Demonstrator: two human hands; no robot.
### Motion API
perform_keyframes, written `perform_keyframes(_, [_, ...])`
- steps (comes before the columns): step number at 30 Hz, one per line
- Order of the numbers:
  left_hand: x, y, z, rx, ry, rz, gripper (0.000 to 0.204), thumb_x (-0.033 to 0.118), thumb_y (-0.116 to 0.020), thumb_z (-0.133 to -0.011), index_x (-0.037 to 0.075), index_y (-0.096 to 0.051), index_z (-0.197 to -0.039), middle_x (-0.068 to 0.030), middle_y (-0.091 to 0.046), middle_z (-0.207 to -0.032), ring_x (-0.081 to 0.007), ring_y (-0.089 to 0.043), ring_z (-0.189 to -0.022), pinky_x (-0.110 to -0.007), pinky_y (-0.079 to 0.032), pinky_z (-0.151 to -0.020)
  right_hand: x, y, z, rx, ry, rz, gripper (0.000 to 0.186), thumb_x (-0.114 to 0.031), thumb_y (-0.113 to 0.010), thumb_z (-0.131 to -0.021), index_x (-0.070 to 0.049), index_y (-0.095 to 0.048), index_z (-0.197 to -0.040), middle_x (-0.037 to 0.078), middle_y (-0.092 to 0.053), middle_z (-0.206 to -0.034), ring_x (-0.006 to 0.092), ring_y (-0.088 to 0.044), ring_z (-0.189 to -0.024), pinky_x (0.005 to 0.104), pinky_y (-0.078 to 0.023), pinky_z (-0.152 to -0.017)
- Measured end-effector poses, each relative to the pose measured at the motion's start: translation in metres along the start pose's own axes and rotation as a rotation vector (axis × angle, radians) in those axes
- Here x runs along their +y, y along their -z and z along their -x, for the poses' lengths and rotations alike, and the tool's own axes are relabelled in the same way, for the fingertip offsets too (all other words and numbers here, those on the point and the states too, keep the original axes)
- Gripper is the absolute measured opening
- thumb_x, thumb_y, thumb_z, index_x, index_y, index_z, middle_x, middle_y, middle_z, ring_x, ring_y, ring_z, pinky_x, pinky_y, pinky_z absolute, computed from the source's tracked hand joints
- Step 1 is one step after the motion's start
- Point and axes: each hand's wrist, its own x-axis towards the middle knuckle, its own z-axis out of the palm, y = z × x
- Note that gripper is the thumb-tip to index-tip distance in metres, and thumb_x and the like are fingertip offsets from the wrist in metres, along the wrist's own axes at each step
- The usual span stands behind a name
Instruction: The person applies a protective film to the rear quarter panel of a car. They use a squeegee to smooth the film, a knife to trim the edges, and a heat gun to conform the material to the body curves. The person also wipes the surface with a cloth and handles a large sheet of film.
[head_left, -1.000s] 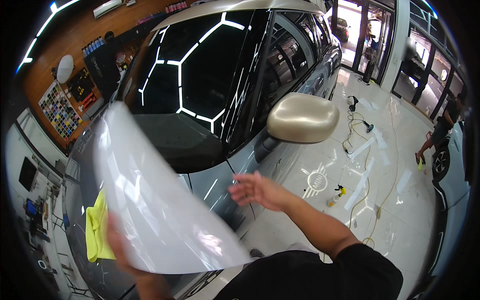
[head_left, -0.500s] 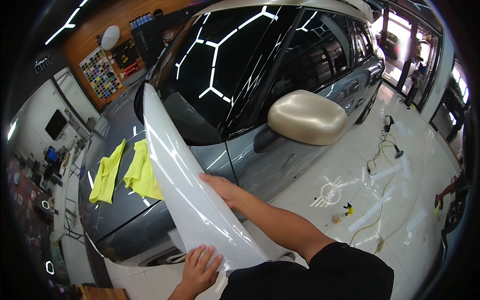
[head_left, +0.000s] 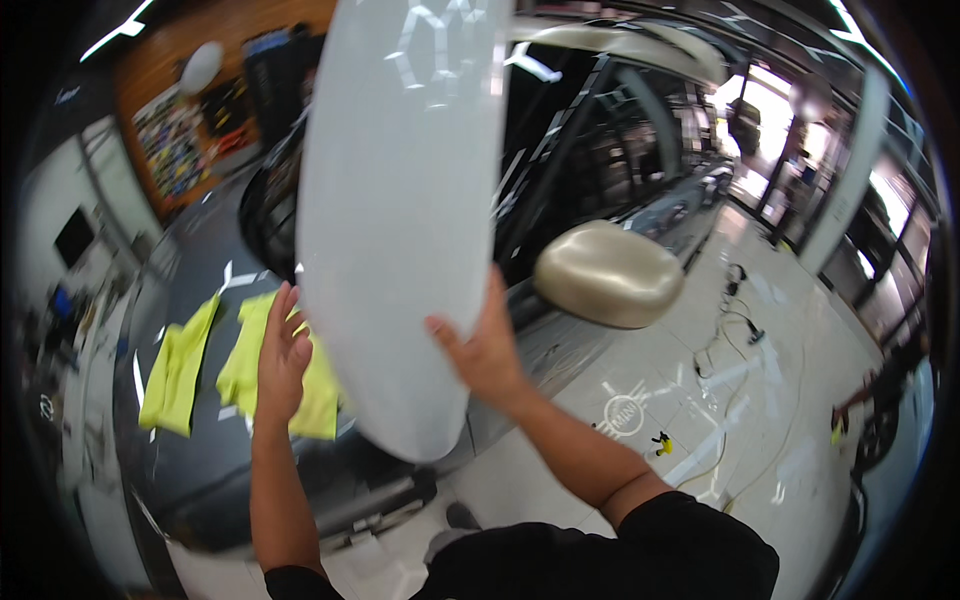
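Observation:
A long, glossy white curved sheet (head_left: 400, 220) with a rounded lower end stands upright in front of me. Its top runs out of the picture; whether it is stiff or bent film I cannot tell. My right hand (head_left: 488, 345) grips its right edge low down, the thumb on the near face and the fingers mostly hidden behind. Beside the left edge, my left hand (head_left: 283, 370) is open, fingers pointing up, with nothing in it. Behind the left hand, a yellow-green cloth (head_left: 318, 395) lies on the grey car bonnet (head_left: 220, 260).
Another yellow-green cloth (head_left: 180, 375) lies farther left on the bonnet. The car's gold side mirror (head_left: 610, 275) juts out right of the sheet. On the pale tiled floor are a spray bottle (head_left: 663, 443), corded tools (head_left: 754, 333) and a long cable (head_left: 797, 410).
The white sheet has swung up from a slant to upright, its lower end rising away from me. My left hand has let go of the lower end and moved up and left.

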Motion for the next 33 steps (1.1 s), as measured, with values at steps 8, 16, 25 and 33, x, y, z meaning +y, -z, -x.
perform_keyframes(8, [-0.025, -0.086, -0.120, -0.179, 0.166, -0.001, 0.040, 0.026, -0.070, -0.088, -0.006, -0.062, -0.111, -0.0094, -0.067, -0.097, -0.0154, -0.063, -0.085, -0.030, -0.050, -0.076, 0.036, 0.039, 0.002, 0.333, -0.189, -0.231, 0.096, -0.021, -0.073, -0.088, 0.006, -0.007, -0.152, 0.027, -0.032, -0.146, 0.0339, -0.047, -0.127, 0.0416, -0.038, -0.108])
perform_keyframes(16, [-0.086, -0.150, -0.156, -0.186, 0.177, -0.430, 0.042, 0.030, -0.071, -0.087, -0.008, -0.063, -0.102, -0.0234, -0.070, -0.096, -0.0338, -0.069, -0.089, -0.039, -0.051, -0.080, 0.059, 0.190, -0.108, 0.021, -0.407, 0.328, 0.077, -0.026, -0.068, -0.091, 0.001, -0.026, -0.150, 0.020, -0.044, -0.139, 0.0222, -0.059, -0.109, 0.0360, -0.049, -0.093])
perform_keyframes(25, [-0.098, -0.156, -0.161, -0.030, 0.221, -0.576, 0.042, 0.030, -0.072, -0.085, -0.008, -0.064, -0.100, -0.0227, -0.069, -0.091, -0.0319, -0.069, -0.085, -0.040, -0.051, -0.077, 0.172, 0.246, -0.277, 0.074, -0.172, 0.698, 0.069, -0.033, -0.066, -0.087, 0.005, -0.039, -0.138, 0.030, -0.052, -0.128, 0.0393, -0.058, -0.113, 0.0445, -0.047, -0.096])
perform_keyframes(33, [-0.087, -0.159, -0.159, 0.082, 0.257, -0.797, 0.045, 0.033, -0.073, -0.085, -0.007, -0.062, -0.099, -0.0198, -0.068, -0.087, -0.0265, -0.065, -0.080, -0.038, -0.050, -0.076, 0.216, 0.226, -0.359, 0.067, -0.257, -0.375, 0.047, -0.015, -0.065, -0.081, 0.006, -0.051, -0.121, 0.022, -0.065, -0.101, 0.0302, -0.067, -0.088, 0.0390, -0.054, -0.077])
